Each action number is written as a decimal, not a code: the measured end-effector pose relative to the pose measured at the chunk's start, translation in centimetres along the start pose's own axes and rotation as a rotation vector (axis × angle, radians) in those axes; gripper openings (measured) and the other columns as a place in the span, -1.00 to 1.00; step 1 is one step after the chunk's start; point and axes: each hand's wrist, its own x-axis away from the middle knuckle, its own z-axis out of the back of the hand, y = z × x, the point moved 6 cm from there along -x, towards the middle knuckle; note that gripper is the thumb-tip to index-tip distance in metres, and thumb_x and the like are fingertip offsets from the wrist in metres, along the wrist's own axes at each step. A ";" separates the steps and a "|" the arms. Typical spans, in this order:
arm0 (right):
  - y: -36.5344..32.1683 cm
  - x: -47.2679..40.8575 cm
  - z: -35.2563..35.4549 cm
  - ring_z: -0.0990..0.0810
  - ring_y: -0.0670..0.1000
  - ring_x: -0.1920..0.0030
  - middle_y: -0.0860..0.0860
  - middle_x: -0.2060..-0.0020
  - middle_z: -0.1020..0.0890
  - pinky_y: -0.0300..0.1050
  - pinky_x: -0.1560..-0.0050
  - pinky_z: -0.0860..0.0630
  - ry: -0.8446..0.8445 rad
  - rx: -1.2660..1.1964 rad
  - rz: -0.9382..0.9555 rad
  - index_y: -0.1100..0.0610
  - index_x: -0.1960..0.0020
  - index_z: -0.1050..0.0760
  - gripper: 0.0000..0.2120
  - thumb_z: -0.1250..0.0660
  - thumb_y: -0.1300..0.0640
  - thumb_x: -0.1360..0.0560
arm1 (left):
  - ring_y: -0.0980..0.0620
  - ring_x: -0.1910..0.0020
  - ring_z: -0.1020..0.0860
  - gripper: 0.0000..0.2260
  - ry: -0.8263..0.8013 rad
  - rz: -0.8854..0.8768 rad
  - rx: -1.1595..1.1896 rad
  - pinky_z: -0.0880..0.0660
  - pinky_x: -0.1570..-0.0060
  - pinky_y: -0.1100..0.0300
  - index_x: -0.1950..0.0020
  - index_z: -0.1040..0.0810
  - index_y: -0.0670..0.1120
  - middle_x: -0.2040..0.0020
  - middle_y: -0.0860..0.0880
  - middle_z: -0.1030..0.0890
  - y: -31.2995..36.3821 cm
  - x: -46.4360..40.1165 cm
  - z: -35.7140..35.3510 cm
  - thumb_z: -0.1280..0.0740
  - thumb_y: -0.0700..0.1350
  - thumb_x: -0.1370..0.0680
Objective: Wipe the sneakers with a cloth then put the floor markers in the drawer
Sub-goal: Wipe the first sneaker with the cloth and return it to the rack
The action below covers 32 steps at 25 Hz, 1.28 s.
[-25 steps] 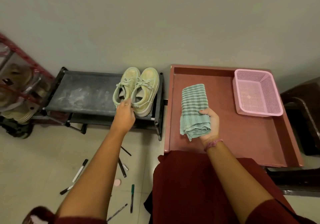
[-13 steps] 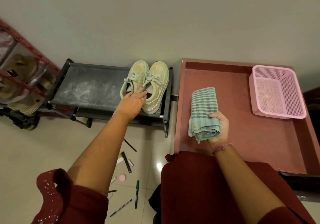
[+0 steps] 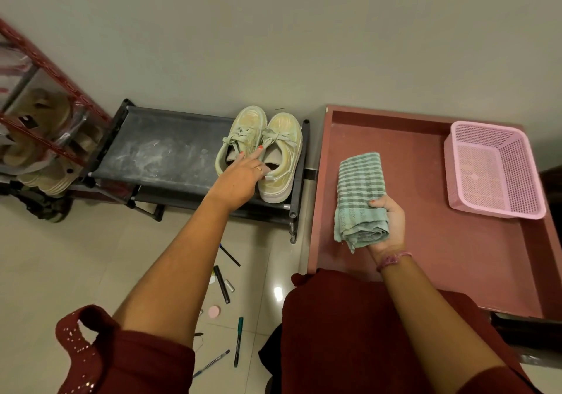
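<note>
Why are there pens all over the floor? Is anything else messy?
Yes, the markers lie scattered on the floor tiles below the shoe rack, pointing every way, with a small pink round thing among them. The rack's shelf also looks dusty with whitish smears.

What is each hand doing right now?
Left hand: open, fingers on the pale green sneakers.
Right hand: closed, holding the folded green checked cloth.

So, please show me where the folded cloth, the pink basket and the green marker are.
Folded cloth [image 3: 360,186]: head view, on its striped middle.
Pink basket [image 3: 480,177]: head view, on its mesh floor.
Green marker [image 3: 238,340]: head view, on its barrel.
</note>
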 end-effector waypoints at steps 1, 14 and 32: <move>-0.4 0.2 -0.2 -0.47 0.05 0.67 0.18 0.47 -0.56 -0.27 0.72 -0.37 -0.002 -0.025 0.021 0.29 0.08 -0.37 -0.27 -0.56 0.19 0.18 | -0.02 -0.57 -0.01 -0.61 0.015 0.009 0.055 0.13 -0.50 0.06 -0.28 -0.48 -0.21 -0.45 -0.17 -0.38 0.0 0.0 0.3 -0.16 -0.47 -0.50; -4.0 3.1 -4.0 -0.59 0.17 -0.02 0.19 -0.11 -0.58 0.11 -0.02 -0.56 0.130 0.194 0.317 0.25 -0.34 -0.37 -0.40 -0.09 0.40 -0.29 | 0.04 -0.40 -0.37 -0.67 0.223 0.233 0.850 -0.27 -0.44 0.12 -0.41 -0.43 -0.18 -0.41 -0.08 -0.44 2.7 5.9 7.4 -0.21 -0.23 -0.64; -6.2 13.6 -8.4 -0.54 -0.03 -0.23 0.04 -0.31 -0.50 -0.14 -0.17 -0.52 -0.034 0.957 0.413 0.05 -0.46 -0.29 -0.32 -0.01 0.53 -0.44 | 0.09 -0.26 -0.52 -0.78 0.038 0.099 1.168 -0.39 -0.34 0.12 -0.26 -0.55 -0.08 -0.24 -0.01 -0.59 17.0 6.5 8.9 -0.23 -0.15 -0.64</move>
